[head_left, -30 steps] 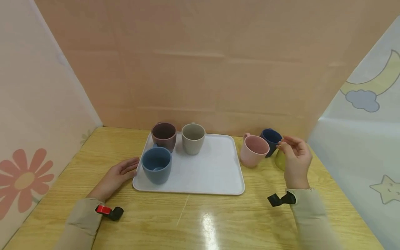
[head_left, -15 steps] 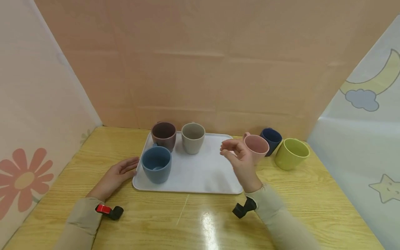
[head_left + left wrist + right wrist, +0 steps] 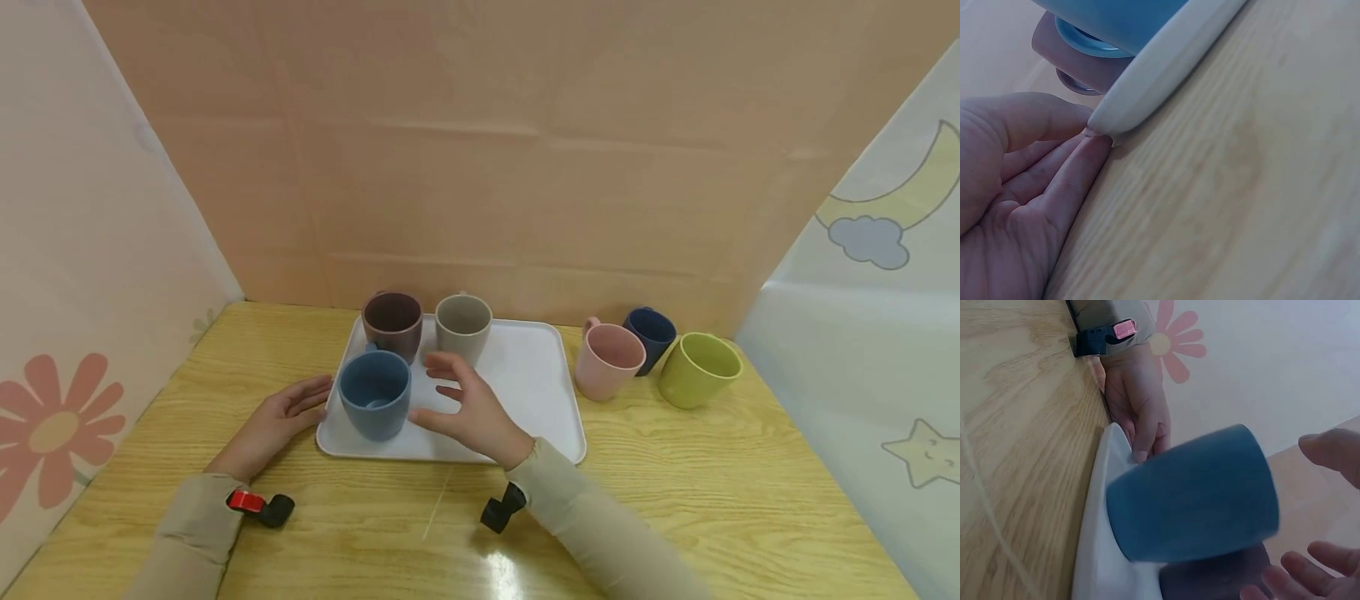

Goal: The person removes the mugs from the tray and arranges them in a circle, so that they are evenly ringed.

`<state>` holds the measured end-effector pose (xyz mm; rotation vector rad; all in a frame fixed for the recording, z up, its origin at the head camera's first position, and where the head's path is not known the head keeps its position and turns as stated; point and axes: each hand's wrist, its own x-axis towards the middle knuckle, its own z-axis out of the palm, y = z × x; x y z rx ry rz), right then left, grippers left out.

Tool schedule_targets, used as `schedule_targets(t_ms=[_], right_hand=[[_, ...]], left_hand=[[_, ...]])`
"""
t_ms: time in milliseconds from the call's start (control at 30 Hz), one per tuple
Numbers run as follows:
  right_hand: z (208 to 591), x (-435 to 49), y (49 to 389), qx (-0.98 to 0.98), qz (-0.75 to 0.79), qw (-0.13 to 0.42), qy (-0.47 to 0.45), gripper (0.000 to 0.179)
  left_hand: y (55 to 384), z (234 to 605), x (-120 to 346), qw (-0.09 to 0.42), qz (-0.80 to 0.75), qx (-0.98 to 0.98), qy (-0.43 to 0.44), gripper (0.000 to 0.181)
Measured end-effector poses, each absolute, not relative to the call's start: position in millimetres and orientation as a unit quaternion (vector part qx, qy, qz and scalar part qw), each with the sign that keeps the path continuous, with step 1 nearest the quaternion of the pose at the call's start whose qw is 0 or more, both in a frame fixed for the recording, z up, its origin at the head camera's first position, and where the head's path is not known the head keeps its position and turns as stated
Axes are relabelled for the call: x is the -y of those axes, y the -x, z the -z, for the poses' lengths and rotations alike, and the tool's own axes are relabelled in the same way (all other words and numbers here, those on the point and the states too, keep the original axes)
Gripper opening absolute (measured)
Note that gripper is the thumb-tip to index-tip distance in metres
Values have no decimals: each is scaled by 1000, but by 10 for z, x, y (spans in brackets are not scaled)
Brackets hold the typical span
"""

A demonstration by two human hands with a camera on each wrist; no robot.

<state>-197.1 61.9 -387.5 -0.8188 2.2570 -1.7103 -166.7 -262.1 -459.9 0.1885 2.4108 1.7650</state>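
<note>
A white tray (image 3: 517,400) bears a blue mug (image 3: 375,396) at its near left, a dark mauve mug (image 3: 397,329) behind that and a beige mug (image 3: 461,329) beside it. At the tray's left edge my left hand (image 3: 281,421) pinches the rim; in the left wrist view its thumb and fingertips (image 3: 1100,140) meet at that edge. My right hand (image 3: 472,412) hovers above the tray, fingers spread and nothing in them, with the thumb tip close to the right side of the blue mug. The right wrist view shows this mug (image 3: 1197,497) upright on the tray, apart from the fingers.
Right of the tray, a pink mug (image 3: 609,362), a navy mug (image 3: 651,337) and a lime green mug (image 3: 697,371) stand on the wooden table (image 3: 675,475). A tan wall covering (image 3: 480,167) rises behind the table, with printed panels at both sides.
My right hand has moved left from beside the green mug, past the pink one and over the tray, to the blue mug. Its fingers have spread. The left hand stays at the tray.
</note>
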Motion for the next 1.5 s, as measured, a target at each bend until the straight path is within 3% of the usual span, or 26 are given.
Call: schedule_targets(t_ms=[300, 767, 1100, 1500], right_hand=[[4041, -236, 2013, -775, 575, 100, 244, 97], [4171, -21, 2055, -786, 568, 108, 218, 93], [4156, -49, 2084, -782, 571, 101, 229, 84], [4112, -183, 2085, -791, 562, 92, 223, 85]], left_hand=[[1675, 4619, 2618, 69, -590, -801, -69, 66], [1699, 4641, 2632, 69, -592, -800, -72, 67], [1690, 4640, 2632, 69, -593, -799, -74, 66], [1687, 4639, 2639, 68, -594, -798, -73, 66]])
